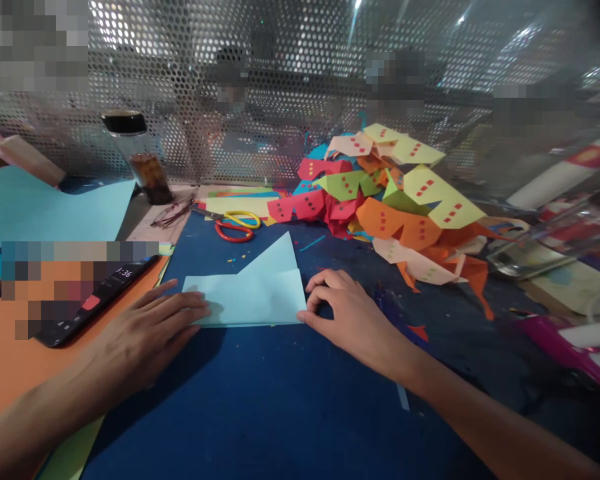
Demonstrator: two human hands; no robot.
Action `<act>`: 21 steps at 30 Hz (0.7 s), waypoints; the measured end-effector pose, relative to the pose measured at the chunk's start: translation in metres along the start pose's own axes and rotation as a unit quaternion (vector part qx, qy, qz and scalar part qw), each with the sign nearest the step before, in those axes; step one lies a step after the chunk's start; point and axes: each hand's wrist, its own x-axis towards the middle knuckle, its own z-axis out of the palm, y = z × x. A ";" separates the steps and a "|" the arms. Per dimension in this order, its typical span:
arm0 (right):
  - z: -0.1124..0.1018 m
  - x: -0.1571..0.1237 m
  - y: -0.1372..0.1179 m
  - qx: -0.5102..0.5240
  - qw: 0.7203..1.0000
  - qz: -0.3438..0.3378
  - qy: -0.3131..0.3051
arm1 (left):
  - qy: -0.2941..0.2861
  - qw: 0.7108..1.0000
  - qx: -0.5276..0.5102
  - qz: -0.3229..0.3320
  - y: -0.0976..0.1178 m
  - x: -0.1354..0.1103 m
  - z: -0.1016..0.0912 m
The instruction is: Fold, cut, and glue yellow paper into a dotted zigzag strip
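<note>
A folded light blue paper [253, 293] lies on the dark blue table mat [260, 400] in front of me. My left hand [150, 333] rests flat with fingers stretched out, its fingertips pressing the paper's left edge. My right hand [347, 313] sits at the paper's right edge with fingers curled, the fingertips pinching the lower right corner of the paper.
A pile of folded coloured paper shapes [400, 207] lies at the back right. Scissors with yellow and red handles [235, 225] and glasses [173, 213] lie behind the paper. A dark jar [140, 157], a phone [97, 300], an orange sheet [10, 360] and a blue sheet [45, 207] are left. A perforated metal screen [280, 87] closes the back.
</note>
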 end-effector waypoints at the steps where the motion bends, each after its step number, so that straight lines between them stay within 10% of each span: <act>1: 0.000 0.000 0.000 0.000 1.000 -0.001 -0.001 | -0.009 1.000 0.010 -0.002 0.000 -0.001 0.000; 21: -0.001 0.000 0.000 -0.013 1.000 -0.011 0.001 | -0.064 0.996 0.059 0.012 0.013 0.001 -0.011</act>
